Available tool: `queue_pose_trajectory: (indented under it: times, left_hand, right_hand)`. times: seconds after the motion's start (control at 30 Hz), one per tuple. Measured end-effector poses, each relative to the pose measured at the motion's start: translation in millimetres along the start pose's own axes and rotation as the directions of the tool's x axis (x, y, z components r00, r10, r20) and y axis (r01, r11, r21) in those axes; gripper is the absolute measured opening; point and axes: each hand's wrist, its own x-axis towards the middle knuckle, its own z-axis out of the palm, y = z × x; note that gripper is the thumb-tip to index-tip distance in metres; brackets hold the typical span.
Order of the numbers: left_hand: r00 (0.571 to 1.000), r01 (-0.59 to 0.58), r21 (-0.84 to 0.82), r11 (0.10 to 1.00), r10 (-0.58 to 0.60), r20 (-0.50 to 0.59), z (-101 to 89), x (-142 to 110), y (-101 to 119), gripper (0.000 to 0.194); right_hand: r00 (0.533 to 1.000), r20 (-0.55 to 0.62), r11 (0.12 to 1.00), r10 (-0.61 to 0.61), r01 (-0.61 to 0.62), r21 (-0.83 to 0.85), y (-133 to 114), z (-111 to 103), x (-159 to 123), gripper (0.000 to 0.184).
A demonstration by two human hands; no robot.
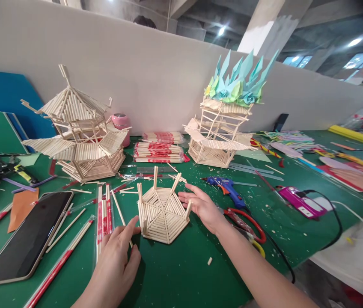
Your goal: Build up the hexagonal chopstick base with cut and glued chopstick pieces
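One stick base (164, 210) | between left grip (117, 253) and right grip (203, 207)

The stick base (164, 216) looks wooden and matt.

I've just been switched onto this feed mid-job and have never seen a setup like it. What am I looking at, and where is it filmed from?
There's no machine: you see a person's own two bare hands, through one head-worn camera looking forward and down. The left hand and right hand are at either side of a small stick-built base. Neither clearly grips it; contact is hard to judge. On the green table also lie a phone, wrapped stick bundles and a blue glue gun. Farther back stand two bigger stick models: a roofed one on the left, and one topped with folded paper on the right.
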Motion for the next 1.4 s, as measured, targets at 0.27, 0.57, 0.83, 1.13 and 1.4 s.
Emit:
queue_pose_trajectory:
  times: [0.27,0.57,0.83,1.13,1.4]
  left_hand:
    - [0.988,-0.116,0.156,0.981,0.131,-0.086,-9.9,-2.1,2.8,0.023]
    - [0.744,-0.663,0.125,0.738,0.669,-0.004,21.8,-1.3,41.3,0.023]
    - [0.780,-0.617,0.277,0.737,0.619,0.089,52.1,21.6,65.7,0.029]
    - [0.724,-0.647,0.285,0.707,0.687,-0.062,72.0,22.7,44.9,0.043]
    - [0.698,-0.685,0.296,0.665,0.716,0.006,82.6,22.6,35.7,0.052]
  right_hand:
    - [0.973,-0.055,0.946,-0.225,0.205,-0.250,4.5,-19.5,-24.5,0.039]
    - [0.869,0.201,0.562,-0.453,0.453,-0.692,13.1,-15.9,-41.9,0.024]
    - [0.840,0.158,0.519,-0.519,0.457,-0.723,22.0,-9.5,-32.8,0.017]
    - [0.810,0.152,0.482,-0.566,0.475,-0.736,25.2,-4.9,-31.3,0.018]
    - [0.763,0.164,0.443,-0.625,0.519,-0.731,25.0,-3.2,-32.1,0.013]
